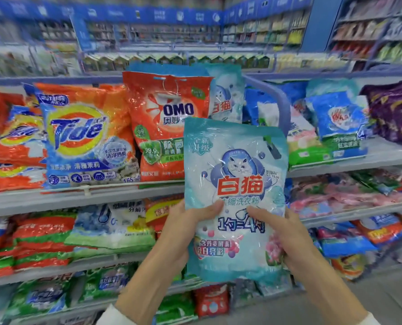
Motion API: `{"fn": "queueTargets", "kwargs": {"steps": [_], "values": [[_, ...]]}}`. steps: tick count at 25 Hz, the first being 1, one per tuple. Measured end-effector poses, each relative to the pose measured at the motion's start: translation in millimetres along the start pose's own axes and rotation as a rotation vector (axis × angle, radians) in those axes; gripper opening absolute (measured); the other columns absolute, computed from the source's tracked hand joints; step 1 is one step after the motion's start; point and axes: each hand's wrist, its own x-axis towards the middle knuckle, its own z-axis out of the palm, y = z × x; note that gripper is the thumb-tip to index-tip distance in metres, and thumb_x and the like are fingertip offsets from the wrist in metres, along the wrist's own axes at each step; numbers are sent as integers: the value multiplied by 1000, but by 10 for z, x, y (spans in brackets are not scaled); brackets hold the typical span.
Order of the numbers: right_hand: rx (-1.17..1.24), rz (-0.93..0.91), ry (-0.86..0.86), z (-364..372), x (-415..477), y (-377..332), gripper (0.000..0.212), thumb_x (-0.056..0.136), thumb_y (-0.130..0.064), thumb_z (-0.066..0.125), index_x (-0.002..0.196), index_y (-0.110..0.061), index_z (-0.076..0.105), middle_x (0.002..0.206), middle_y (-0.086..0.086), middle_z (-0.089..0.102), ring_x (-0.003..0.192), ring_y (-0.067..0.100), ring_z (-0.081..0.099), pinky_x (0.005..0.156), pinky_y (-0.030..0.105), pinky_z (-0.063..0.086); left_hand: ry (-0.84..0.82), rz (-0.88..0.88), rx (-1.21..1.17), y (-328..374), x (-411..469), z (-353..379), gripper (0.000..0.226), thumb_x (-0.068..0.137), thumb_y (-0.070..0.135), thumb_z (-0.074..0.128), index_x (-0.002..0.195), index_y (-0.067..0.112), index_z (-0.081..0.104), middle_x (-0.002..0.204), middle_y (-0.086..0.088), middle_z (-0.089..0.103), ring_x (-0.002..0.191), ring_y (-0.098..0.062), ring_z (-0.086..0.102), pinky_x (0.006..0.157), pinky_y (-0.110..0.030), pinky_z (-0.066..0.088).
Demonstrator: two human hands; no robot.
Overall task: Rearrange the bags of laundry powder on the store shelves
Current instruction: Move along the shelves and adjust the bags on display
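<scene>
Shelves (pixel 54 199) packed with powder bags; Tide bag (pixel 85 137) and OMO bag (pixel 165 118) upright at upper shelf's front edge. Pale blue cat bag (pixel 235 179) upright in front of shelves, overlapping OMO bag's lower right corner. Left hand (pixel 183 222) grips its lower left edge, right hand (pixel 283 231) its lower right; thumbs pressed on front.

The orange bag (pixel 82 137) is showing "Tide", the red bag (pixel 167 118) "OMO" — the pale-blue bag (pixel 235 184) is showing "白猫" and "1勺=4勺".
</scene>
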Motion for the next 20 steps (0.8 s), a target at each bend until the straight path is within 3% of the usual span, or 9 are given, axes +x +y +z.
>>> {"fn": "queueTargets", "kwargs": {"steps": [4, 8, 12, 15, 18, 20], "values": [[-48, -65, 17, -246, 268, -222, 43, 70, -23, 83, 110, -16, 73, 102, 5, 79, 96, 26, 76, 92, 45, 57, 54, 65, 19, 78, 250, 378, 41, 82, 27, 80, 119, 12, 68, 105, -14, 77, 96, -36, 74, 92, -57, 56], [-83, -135, -64, -322, 545, -440, 38, 82, -28, 77, 118, -20, 70, 108, 1, 78, 100, 23, 75, 90, 42, 56, 131, 157, 30, 190, 484, 571, 37, 85, 34, 76, 115, 14, 69, 99, -10, 78, 89, -30, 76, 78, -43, 62], [-107, -267, -102, -147, 892, -708, 30, 88, -20, 75, 117, -20, 70, 108, -1, 78, 99, 21, 75, 83, 39, 60, 184, 247, 41, 415, 857, 552, 35, 87, 33, 74, 114, 13, 69, 99, -10, 78, 89, -30, 76, 76, -40, 61], [-170, -422, -6, 53, 1223, -858, 25, 86, -19, 79, 111, -18, 73, 100, -4, 79, 93, 15, 76, 80, 36, 61, 178, 305, 82, 651, 1302, 434, 38, 87, 34, 75, 118, 14, 66, 104, -9, 78, 94, -31, 75, 84, -46, 60], [-294, -537, 136, 282, 1671, -857, 29, 87, -24, 79, 114, -22, 69, 99, -12, 78, 91, 3, 73, 81, 30, 57, 111, 336, 193, 872, 1864, 296, 56, 80, 41, 83, 125, 16, 62, 112, -7, 76, 101, -31, 74, 95, -53, 54], [-403, -589, 238, 378, 2059, -823, 30, 87, -24, 78, 114, -26, 66, 98, -15, 76, 88, -3, 71, 81, 31, 58, 69, 322, 246, 925, 2200, 297, 53, 83, 39, 81, 128, 18, 62, 113, 0, 76, 103, -22, 73, 95, -45, 55]]}}
